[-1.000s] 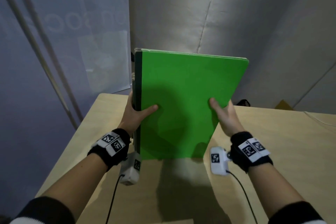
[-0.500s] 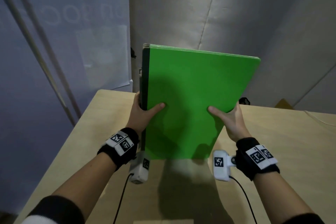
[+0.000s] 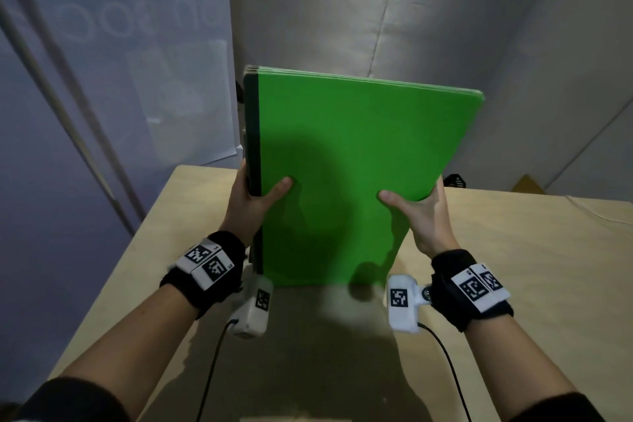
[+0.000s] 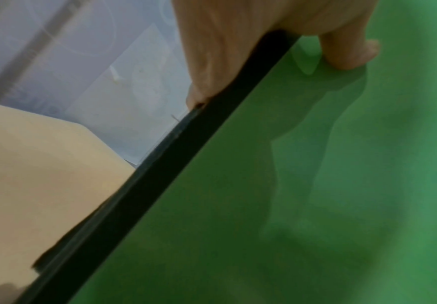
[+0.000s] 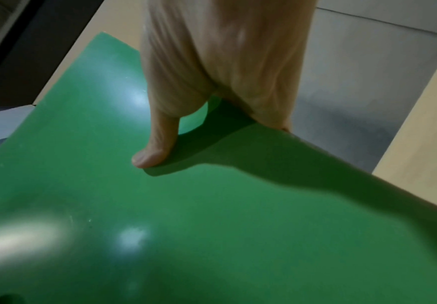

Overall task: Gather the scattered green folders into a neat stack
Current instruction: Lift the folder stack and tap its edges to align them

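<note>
A bundle of several green folders (image 3: 349, 161) stands upright on its lower edge on the wooden table (image 3: 534, 250), front cover facing me, dark spines on the left. My left hand (image 3: 255, 195) grips the spine side, thumb on the cover and fingers behind. My right hand (image 3: 416, 202) grips the right edge the same way, thumb pressed on the front. In the left wrist view the thumb (image 4: 347, 49) lies on the green cover (image 4: 316, 185) beside the black spine (image 4: 176, 162). In the right wrist view the thumb (image 5: 155, 148) presses the glossy cover (image 5: 212, 226).
The table's far edge (image 3: 205, 169) meets a grey fabric wall. A pale banner with a slanted pole (image 3: 68, 127) stands at the left. A small black object (image 3: 454, 180) and a brown box (image 3: 529, 183) lie beyond the table at the right. Wrist camera cables trail toward me.
The upright bundle and both hands have shifted slightly right and away from me across the table. Both grips are unchanged.
</note>
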Demonstrator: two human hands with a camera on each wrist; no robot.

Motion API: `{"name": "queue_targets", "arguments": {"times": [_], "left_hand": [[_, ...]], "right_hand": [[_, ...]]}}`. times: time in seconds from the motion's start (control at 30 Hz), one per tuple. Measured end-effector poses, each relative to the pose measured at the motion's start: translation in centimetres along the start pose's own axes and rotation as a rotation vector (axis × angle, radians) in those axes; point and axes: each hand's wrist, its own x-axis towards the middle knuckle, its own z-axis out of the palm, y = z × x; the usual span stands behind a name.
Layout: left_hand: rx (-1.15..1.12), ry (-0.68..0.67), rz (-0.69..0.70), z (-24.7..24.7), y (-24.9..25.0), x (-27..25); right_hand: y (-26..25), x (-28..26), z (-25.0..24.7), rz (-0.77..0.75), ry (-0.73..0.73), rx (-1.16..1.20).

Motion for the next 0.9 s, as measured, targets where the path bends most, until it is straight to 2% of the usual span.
{"name": "queue_targets", "arguments": {"times": [0.17,0.3,0.63,0.73,0.9], "left_hand": [[0.018,-0.035,-0.076,-0.4,0.3,0.5],[0.033,-0.046,-0.083,-0.3,1.3,0.8],[0.035,-0.033,-0.083,-0.1,-0.1,-0.7],[0.030,-0.028,-0.086,-0.2,-0.8,-0.5],[0.027,-0.013,-0.083,-0.1,-0.7,0.1]], "right_hand": [[-0.4,0.0,-0.4,0.022,-0.084,-0.066],[-2.0,-0.1,-0.7,-0.011,-0.154,-0.087],[-1.4,0.5,-0.8,-0.024,-0.073,-0.013],[-1.9,0.5,-0.8,-0.068,-0.053,-0.039],[-1.3,1.0,-0.2,-0.055,-0.037,-0.079]]}}
